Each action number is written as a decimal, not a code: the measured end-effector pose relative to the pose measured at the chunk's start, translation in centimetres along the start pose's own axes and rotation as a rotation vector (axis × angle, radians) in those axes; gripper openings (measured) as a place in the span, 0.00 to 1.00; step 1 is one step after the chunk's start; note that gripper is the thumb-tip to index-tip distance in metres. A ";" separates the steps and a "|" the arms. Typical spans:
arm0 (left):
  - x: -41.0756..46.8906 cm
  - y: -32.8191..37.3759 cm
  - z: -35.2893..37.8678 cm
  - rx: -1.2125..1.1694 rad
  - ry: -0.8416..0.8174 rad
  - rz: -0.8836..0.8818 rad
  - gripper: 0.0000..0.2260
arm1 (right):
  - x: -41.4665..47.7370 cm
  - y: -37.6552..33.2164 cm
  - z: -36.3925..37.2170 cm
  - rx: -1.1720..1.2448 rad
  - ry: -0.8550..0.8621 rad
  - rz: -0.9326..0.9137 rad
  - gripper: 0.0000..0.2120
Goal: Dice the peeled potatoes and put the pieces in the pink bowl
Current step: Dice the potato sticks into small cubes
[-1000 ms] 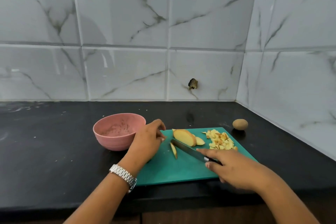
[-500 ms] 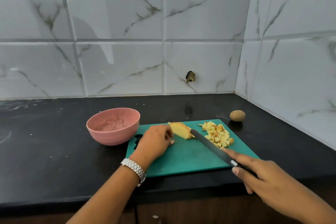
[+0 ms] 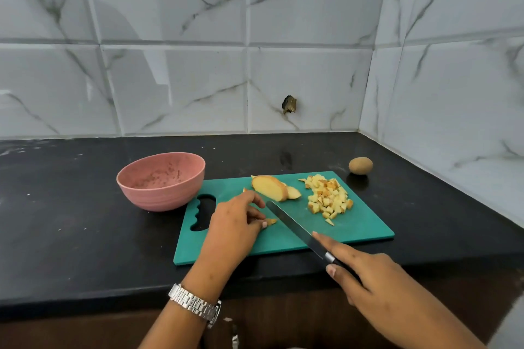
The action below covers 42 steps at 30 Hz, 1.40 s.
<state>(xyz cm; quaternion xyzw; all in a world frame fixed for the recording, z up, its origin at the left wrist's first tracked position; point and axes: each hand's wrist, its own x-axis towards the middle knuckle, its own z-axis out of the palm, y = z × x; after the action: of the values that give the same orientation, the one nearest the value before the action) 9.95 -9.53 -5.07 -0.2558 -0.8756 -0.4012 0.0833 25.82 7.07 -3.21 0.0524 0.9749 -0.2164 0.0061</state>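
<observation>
A green cutting board lies on the black counter. At its far edge sits a peeled potato chunk with a cut slice beside it. A pile of diced potato is on the board's right part. My left hand rests on the board's left side, fingers curled over a thin potato slice. My right hand grips the black handle of a knife, index finger along the spine. The blade lies on the board just right of that slice. The pink bowl stands left of the board and holds no potato.
A whole unpeeled potato lies on the counter behind the board's right corner. Marble-tiled walls close off the back and right side. The counter's front edge runs just below the board.
My left hand moved from the big chunk toward the near left of the board, now holding a thin slice. The knife swung back beside it.
</observation>
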 end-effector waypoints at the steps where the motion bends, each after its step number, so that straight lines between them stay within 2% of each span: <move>1: 0.0 0.0 0.1 -0.003 0.010 -0.009 0.10 | -0.1 -0.2 0.0 -0.031 -0.002 0.003 0.24; 7: -0.3 0.1 0.6 -0.010 0.060 -0.038 0.09 | -0.2 -1.4 -0.2 -0.140 0.009 0.005 0.25; 17: -0.5 0.0 0.6 0.015 0.084 -0.018 0.08 | 1.3 -4.3 0.7 -0.311 -0.147 0.122 0.28; 21: -0.8 0.1 0.6 0.028 0.106 -0.006 0.09 | 1.6 -5.0 1.9 -0.406 -0.051 0.124 0.34; 26: -1.4 -0.1 0.1 -0.064 0.119 -0.053 0.09 | 1.2 -4.1 1.5 -0.406 0.068 0.137 0.31; 29: -1.5 -0.1 -0.2 0.014 0.144 -0.093 0.08 | 0.5 -4.0 0.6 -0.353 0.099 0.101 0.27; 32: -1.5 0.2 -0.2 0.141 0.149 -0.071 0.04 | -0.3 -4.8 0.5 -0.331 0.048 0.042 0.26; 35: -1.3 0.0 -0.1 0.139 0.161 -0.057 0.02 | -0.6 -5.3 0.9 -0.337 -0.017 0.048 0.26; 42: -1.1 -0.3 0.1 0.125 0.162 -0.074 0.01 | 0.0 -5.2 1.3 -0.337 -0.030 0.058 0.29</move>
<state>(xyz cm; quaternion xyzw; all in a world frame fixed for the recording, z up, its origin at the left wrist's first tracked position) 10.71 -10.03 -5.67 -0.1841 -0.8982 -0.3679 0.1548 25.22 1.88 -2.24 0.0755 0.9952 -0.0505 0.0358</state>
